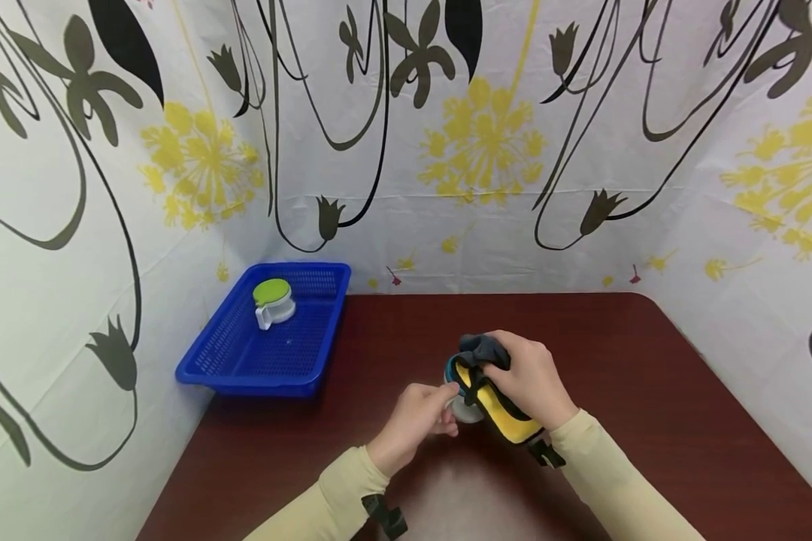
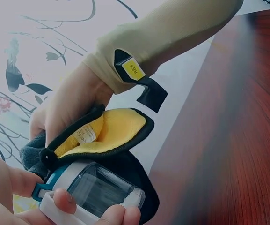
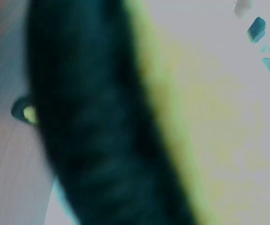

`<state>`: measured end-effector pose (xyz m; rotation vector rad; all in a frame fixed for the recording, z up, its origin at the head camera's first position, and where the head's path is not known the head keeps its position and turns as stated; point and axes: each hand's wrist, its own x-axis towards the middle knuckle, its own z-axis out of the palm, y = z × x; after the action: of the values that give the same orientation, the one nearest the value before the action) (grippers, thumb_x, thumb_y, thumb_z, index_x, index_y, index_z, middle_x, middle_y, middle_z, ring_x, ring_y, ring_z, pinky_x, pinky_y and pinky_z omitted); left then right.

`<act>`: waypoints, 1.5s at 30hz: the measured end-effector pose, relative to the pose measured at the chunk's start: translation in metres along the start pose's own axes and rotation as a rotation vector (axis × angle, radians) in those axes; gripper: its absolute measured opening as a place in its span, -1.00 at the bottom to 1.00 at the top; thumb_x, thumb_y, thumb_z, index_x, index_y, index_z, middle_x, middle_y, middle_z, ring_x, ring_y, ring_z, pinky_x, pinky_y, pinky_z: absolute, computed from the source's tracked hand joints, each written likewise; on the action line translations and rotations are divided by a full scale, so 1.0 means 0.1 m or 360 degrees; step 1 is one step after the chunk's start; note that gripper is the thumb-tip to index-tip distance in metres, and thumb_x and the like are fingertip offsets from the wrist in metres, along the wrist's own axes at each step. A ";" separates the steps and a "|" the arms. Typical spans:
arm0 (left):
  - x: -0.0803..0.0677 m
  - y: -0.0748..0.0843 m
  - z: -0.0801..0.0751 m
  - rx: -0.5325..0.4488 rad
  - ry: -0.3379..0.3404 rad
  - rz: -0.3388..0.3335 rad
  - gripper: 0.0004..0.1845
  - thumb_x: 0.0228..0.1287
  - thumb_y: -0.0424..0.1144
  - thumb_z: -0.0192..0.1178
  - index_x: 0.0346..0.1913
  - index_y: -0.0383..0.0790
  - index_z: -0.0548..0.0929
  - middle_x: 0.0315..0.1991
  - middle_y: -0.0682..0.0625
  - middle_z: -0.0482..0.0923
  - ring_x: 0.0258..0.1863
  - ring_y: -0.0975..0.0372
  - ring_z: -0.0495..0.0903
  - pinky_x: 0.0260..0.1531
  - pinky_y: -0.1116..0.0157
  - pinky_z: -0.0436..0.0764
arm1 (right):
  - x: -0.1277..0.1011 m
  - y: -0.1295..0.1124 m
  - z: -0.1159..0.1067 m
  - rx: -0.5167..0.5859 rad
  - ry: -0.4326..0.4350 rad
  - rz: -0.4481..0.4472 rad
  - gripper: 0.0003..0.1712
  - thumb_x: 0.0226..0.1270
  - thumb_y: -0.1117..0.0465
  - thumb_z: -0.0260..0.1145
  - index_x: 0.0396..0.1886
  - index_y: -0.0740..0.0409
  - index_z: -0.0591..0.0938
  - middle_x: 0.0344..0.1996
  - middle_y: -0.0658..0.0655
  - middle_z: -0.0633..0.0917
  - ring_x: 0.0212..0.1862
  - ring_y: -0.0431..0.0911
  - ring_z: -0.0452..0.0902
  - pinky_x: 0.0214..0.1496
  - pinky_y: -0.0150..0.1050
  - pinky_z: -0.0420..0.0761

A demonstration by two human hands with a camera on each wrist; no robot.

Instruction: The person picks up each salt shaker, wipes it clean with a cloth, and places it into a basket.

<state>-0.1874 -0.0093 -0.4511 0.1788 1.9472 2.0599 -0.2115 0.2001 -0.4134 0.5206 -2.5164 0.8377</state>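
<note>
My left hand (image 1: 413, 421) grips a small clear jar (image 2: 102, 187) by its white handle (image 2: 67, 211). The jar has a teal lid (image 2: 57, 173), and something white shows at its far end. My right hand (image 1: 534, 379) clutches a yellow and dark grey cloth (image 1: 510, 417) against the lid. In the left wrist view, the cloth's yellow face folds open above the jar and its dark side hangs behind it. Blurred dark and yellow cloth (image 3: 97, 117) fills much of the right wrist view, so the right fingers are hidden there.
A blue plastic basket (image 1: 287, 376) stands at the table's back left. Inside it sits a jar with a green lid (image 1: 273, 291) and white handle. The dark red-brown table (image 1: 616, 353) reaches back to a patterned curtain (image 1: 406, 165), which also hangs along both sides.
</note>
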 end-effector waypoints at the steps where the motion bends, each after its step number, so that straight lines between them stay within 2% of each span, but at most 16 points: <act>1: 0.00 0.00 0.00 0.0003 0.0003 -0.0001 -0.48 0.38 -0.04 0.23 -0.66 -0.33 0.47 -0.67 -0.05 0.43 -0.60 0.14 0.60 -0.33 0.10 0.72 | -0.01 -0.02 0.01 -0.0003 0.0006 -0.0022 -0.55 0.14 0.27 0.55 0.05 0.06 0.67 -0.13 0.06 0.73 -0.19 -0.04 0.66 -0.18 -0.03 0.67; 7: -0.02 0.00 0.01 -0.0007 0.0003 -0.0052 -0.62 0.37 -0.14 0.19 -0.60 -0.25 0.53 -0.64 -0.04 0.45 -0.57 0.10 0.64 -0.31 0.09 0.72 | -0.09 -0.20 0.05 0.0026 -0.0053 -0.0157 -0.50 0.08 0.31 0.56 0.07 0.06 0.68 -0.07 0.04 0.73 -0.16 -0.09 0.67 -0.18 -0.14 0.67; 10: -0.02 -0.02 0.00 -0.0014 -0.0026 -0.0076 -0.66 0.35 -0.16 0.16 -0.57 -0.26 0.55 -0.61 -0.06 0.48 -0.55 0.10 0.66 -0.30 0.12 0.72 | -0.12 -0.25 0.06 0.0046 -0.0077 -0.0177 -0.49 0.08 0.32 0.55 0.08 0.06 0.68 -0.06 0.04 0.73 -0.17 -0.12 0.67 -0.21 -0.20 0.66; 18: -0.01 0.00 -0.01 0.0002 -0.0047 -0.0063 -0.65 0.35 -0.15 0.17 -0.55 -0.30 0.54 -0.60 -0.06 0.48 -0.54 0.08 0.66 -0.28 0.11 0.72 | -0.11 -0.27 0.04 0.0051 -0.0085 -0.0139 -0.50 0.09 0.32 0.54 0.08 0.04 0.68 -0.06 0.03 0.73 -0.18 -0.14 0.64 -0.22 -0.20 0.64; 25: -0.02 -0.01 -0.02 0.0010 -0.0032 -0.0061 -0.66 0.34 -0.15 0.18 -0.51 -0.33 0.60 -0.61 -0.05 0.49 -0.56 0.09 0.66 -0.28 0.13 0.72 | -0.09 -0.28 0.05 0.0057 -0.0106 -0.0119 -0.51 0.10 0.32 0.55 0.07 0.02 0.68 -0.06 0.02 0.72 -0.17 -0.13 0.64 -0.21 -0.19 0.64; 29: -0.03 -0.01 -0.01 -0.0002 -0.0017 -0.0036 -0.62 0.34 -0.14 0.20 -0.58 -0.31 0.56 -0.65 -0.03 0.45 -0.58 0.11 0.65 -0.30 0.10 0.72 | -0.07 -0.22 0.03 -0.0058 -0.0109 -0.0141 -0.51 0.12 0.24 0.56 0.09 0.02 0.68 -0.05 0.06 0.72 -0.11 -0.03 0.67 -0.15 -0.05 0.67; 35: -0.04 0.02 -0.03 -0.0038 -0.0040 0.0025 -0.52 0.34 -0.09 0.26 -0.64 -0.35 0.49 -0.67 -0.04 0.44 -0.60 0.15 0.61 -0.33 0.08 0.72 | 0.07 0.01 -0.06 -0.0355 0.0045 -0.0138 -0.51 0.11 0.24 0.57 0.08 0.05 0.67 -0.07 0.12 0.72 -0.16 0.08 0.68 -0.23 0.11 0.67; 45: -0.05 0.04 -0.05 0.0029 -0.0057 0.0003 -0.48 0.34 -0.05 0.27 -0.68 -0.33 0.46 -0.67 -0.04 0.43 -0.61 0.17 0.58 -0.34 0.13 0.72 | 0.08 0.09 -0.05 -0.0430 0.0109 -0.0191 -0.50 0.07 0.28 0.59 0.05 0.13 0.67 -0.11 0.16 0.72 -0.20 0.09 0.69 -0.27 0.09 0.69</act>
<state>-0.1850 -0.0159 -0.4467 0.2202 1.9458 2.0265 -0.2209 0.2082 -0.4102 0.5350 -2.4561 0.4540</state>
